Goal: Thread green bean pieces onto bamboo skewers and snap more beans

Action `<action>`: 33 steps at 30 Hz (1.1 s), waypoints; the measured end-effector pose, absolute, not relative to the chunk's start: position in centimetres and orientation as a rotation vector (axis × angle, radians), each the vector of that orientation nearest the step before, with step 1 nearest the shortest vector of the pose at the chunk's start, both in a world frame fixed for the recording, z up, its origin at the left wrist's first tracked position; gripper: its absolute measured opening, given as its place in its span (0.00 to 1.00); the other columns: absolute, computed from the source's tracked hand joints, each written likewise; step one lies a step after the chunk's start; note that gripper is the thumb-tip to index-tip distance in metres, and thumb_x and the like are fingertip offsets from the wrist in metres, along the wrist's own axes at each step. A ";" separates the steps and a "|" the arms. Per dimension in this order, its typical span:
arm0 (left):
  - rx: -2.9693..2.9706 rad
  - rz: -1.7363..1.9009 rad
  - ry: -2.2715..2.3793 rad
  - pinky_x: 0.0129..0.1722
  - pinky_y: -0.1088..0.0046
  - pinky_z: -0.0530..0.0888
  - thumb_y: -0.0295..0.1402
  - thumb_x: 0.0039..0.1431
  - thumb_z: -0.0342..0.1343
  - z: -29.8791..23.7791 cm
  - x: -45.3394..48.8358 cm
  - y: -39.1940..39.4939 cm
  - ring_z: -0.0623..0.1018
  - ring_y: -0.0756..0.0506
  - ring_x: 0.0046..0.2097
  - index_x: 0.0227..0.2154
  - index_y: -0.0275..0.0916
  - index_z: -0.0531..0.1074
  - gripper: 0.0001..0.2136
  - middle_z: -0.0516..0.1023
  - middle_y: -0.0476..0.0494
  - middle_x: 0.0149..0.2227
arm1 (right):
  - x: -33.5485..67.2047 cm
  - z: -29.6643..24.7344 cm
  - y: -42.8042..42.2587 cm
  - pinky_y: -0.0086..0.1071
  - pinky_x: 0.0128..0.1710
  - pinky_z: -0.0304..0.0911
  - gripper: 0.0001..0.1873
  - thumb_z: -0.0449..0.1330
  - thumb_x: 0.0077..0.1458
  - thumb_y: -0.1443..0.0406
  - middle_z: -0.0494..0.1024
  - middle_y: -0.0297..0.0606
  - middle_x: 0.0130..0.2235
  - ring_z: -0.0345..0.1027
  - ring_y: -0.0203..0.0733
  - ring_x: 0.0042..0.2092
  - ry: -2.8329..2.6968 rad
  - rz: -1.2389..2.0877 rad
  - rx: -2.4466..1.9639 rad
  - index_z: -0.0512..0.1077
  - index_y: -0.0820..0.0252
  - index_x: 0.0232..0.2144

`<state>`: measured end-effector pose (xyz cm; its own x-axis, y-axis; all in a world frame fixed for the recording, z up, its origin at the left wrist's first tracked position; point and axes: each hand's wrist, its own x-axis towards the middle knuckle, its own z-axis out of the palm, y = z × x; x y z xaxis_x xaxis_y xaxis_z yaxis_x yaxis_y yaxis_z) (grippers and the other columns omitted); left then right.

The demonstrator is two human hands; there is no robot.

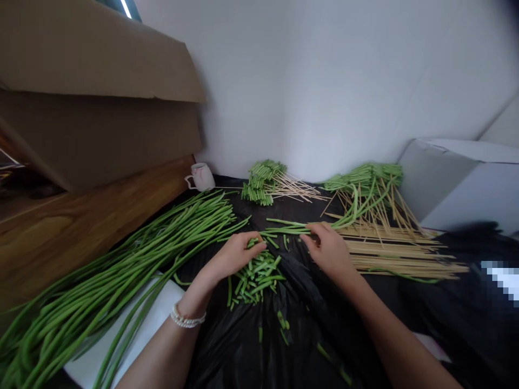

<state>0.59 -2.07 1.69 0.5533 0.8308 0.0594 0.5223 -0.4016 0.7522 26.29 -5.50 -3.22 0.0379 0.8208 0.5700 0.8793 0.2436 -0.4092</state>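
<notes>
My right hand (329, 249) is closed round a few long garlic scapes (284, 222), whose straight ends point left and whose curling ends trail off to the upper right. Facing it, my left hand (239, 252) has thumb and forefinger drawn together beside a heap of short cut scape pieces (259, 278); whatever is in that pinch is too small to make out. A large bundle of uncut scapes (150, 254) lies along my left side. Bamboo skewers (401, 254) lie in a row to the right of my right hand.
Skewered rows of scape pieces (263, 181) sit at the back, with another stack (365, 178) farther right. A mug (201, 177) stands near a cardboard box (101, 129). A white box (454, 178) is at right. Black plastic sheeting (239, 346) covers the surface.
</notes>
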 end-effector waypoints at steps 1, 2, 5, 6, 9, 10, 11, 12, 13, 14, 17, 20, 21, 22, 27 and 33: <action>2.164 0.552 1.102 0.29 0.75 0.61 0.43 0.57 0.53 1.4 0.6 -2.0 0.66 0.50 0.27 0.31 0.38 0.75 0.13 0.72 0.50 0.25 | 26.7 -3.7 -5.3 0.36 0.40 0.62 0.16 0.52 0.59 0.60 0.75 0.46 0.42 0.68 0.44 0.39 -1.781 -0.211 -1.583 0.71 0.61 0.45; 2.220 0.537 1.105 0.31 0.75 0.62 0.42 0.56 0.55 1.1 0.7 -2.0 0.68 0.49 0.29 0.31 0.38 0.76 0.12 0.73 0.50 0.27 | 27.1 -4.2 -5.0 0.38 0.44 0.61 0.17 0.51 0.60 0.62 0.74 0.48 0.47 0.68 0.47 0.43 -1.793 -0.312 -1.598 0.70 0.63 0.48; 2.296 0.552 1.082 0.37 0.73 0.64 0.41 0.51 0.60 0.7 0.8 -2.0 0.72 0.46 0.36 0.32 0.39 0.77 0.11 0.77 0.47 0.33 | 28.3 -5.5 -4.3 0.42 0.49 0.58 0.21 0.47 0.60 0.68 0.71 0.51 0.53 0.65 0.50 0.49 -1.866 -0.477 -1.689 0.65 0.67 0.54; 2.291 0.569 1.082 0.38 0.72 0.64 0.41 0.50 0.61 0.7 0.8 -2.1 0.72 0.45 0.37 0.33 0.40 0.77 0.11 0.78 0.47 0.34 | 28.7 -5.8 -4.2 0.43 0.49 0.59 0.22 0.46 0.60 0.69 0.71 0.52 0.52 0.65 0.50 0.48 -1.897 -0.488 -1.728 0.64 0.68 0.56; 2.239 0.590 1.062 0.37 0.72 0.65 0.42 0.52 0.59 0.8 1.0 -2.3 0.73 0.46 0.36 0.35 0.40 0.77 0.12 0.79 0.46 0.37 | 29.2 -6.4 -4.0 0.42 0.45 0.59 0.24 0.49 0.58 0.69 0.74 0.53 0.47 0.64 0.51 0.46 -1.969 -0.482 -1.832 0.62 0.69 0.57; 2.227 0.597 1.055 0.36 0.72 0.65 0.43 0.53 0.58 0.8 1.1 -2.3 0.73 0.46 0.35 0.34 0.40 0.77 0.12 0.79 0.46 0.37 | 29.3 -6.5 -4.0 0.41 0.44 0.59 0.23 0.50 0.58 0.69 0.74 0.52 0.45 0.64 0.50 0.46 -1.985 -0.483 -1.850 0.64 0.67 0.56; 2.222 0.611 1.053 0.36 0.72 0.65 0.42 0.54 0.57 0.8 1.1 -2.4 0.73 0.46 0.35 0.34 0.40 0.77 0.12 0.79 0.46 0.36 | 29.3 -6.4 -4.0 0.40 0.43 0.59 0.22 0.51 0.57 0.70 0.74 0.50 0.44 0.64 0.50 0.45 -2.001 -0.488 -1.858 0.66 0.66 0.54; 2.223 0.634 1.058 0.36 0.72 0.65 0.42 0.54 0.57 0.8 1.2 -2.3 0.73 0.46 0.34 0.33 0.39 0.77 0.11 0.79 0.45 0.35 | 29.3 -6.2 -4.1 0.39 0.43 0.58 0.20 0.52 0.57 0.70 0.74 0.49 0.43 0.64 0.49 0.44 -2.014 -0.494 -1.860 0.69 0.63 0.51; 2.226 0.663 1.069 0.36 0.72 0.65 0.41 0.55 0.56 0.8 1.3 -2.3 0.73 0.46 0.34 0.32 0.39 0.77 0.11 0.79 0.46 0.34 | 29.3 -6.1 -4.2 0.37 0.42 0.58 0.17 0.52 0.56 0.71 0.74 0.47 0.41 0.63 0.48 0.43 -2.024 -0.499 -1.860 0.71 0.61 0.47; 2.229 0.697 1.086 0.36 0.72 0.65 0.39 0.55 0.56 0.8 1.3 -2.2 0.73 0.46 0.34 0.31 0.39 0.77 0.10 0.79 0.46 0.33 | 29.3 -5.8 -4.3 0.37 0.41 0.58 0.15 0.52 0.56 0.71 0.73 0.45 0.39 0.63 0.47 0.42 -2.026 -0.503 -1.858 0.73 0.60 0.44; 2.221 0.814 1.151 0.36 0.72 0.65 0.36 0.56 0.56 0.7 1.4 -2.0 0.74 0.46 0.34 0.29 0.39 0.77 0.08 0.79 0.45 0.32 | 29.1 -5.1 -4.6 0.36 0.40 0.58 0.13 0.50 0.58 0.71 0.73 0.44 0.37 0.63 0.46 0.42 -1.987 -0.522 -1.823 0.75 0.59 0.39; 2.176 1.025 1.208 0.39 0.71 0.67 0.33 0.55 0.58 0.8 1.3 -1.8 0.74 0.44 0.40 0.36 0.40 0.77 0.07 0.78 0.44 0.38 | 28.4 -4.4 -4.9 0.35 0.41 0.59 0.15 0.50 0.58 0.70 0.73 0.43 0.40 0.63 0.46 0.43 -1.943 -0.551 -1.703 0.74 0.59 0.43; 2.159 1.109 1.215 0.42 0.69 0.67 0.33 0.54 0.59 0.9 1.3 -1.7 0.74 0.43 0.43 0.40 0.41 0.77 0.10 0.78 0.43 0.41 | 28.2 -4.2 -5.1 0.35 0.41 0.59 0.15 0.50 0.58 0.70 0.73 0.43 0.41 0.63 0.46 0.43 -1.936 -0.561 -1.658 0.73 0.59 0.44; 2.146 1.187 1.218 0.46 0.67 0.67 0.32 0.53 0.60 1.0 1.3 -1.7 0.73 0.41 0.47 0.43 0.42 0.76 0.13 0.77 0.42 0.44 | 27.9 -4.0 -5.2 0.35 0.42 0.59 0.16 0.50 0.58 0.70 0.73 0.43 0.42 0.63 0.46 0.43 -1.933 -0.572 -1.617 0.73 0.59 0.45; 2.181 1.146 1.141 0.54 0.63 0.63 0.34 0.54 0.60 1.2 1.5 -1.9 0.72 0.40 0.50 0.41 0.44 0.78 0.11 0.77 0.41 0.45 | 26.8 -3.3 -5.8 0.36 0.45 0.60 0.19 0.48 0.58 0.71 0.74 0.43 0.45 0.65 0.46 0.45 -1.901 -0.573 -1.480 0.72 0.58 0.48; 2.293 0.764 1.024 0.39 0.73 0.65 0.40 0.62 0.51 1.6 2.1 -3.3 0.74 0.44 0.36 0.33 0.42 0.79 0.13 0.79 0.43 0.32 | 26.6 -2.7 -6.1 0.37 0.47 0.60 0.18 0.49 0.59 0.71 0.74 0.43 0.45 0.64 0.46 0.46 -1.860 -0.572 -1.472 0.72 0.58 0.48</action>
<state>2.08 -3.27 1.56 0.5573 0.7808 0.2823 0.4932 -0.5849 0.6440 26.56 -6.10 -2.72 -0.1218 0.6598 0.7415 0.9625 0.2611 -0.0742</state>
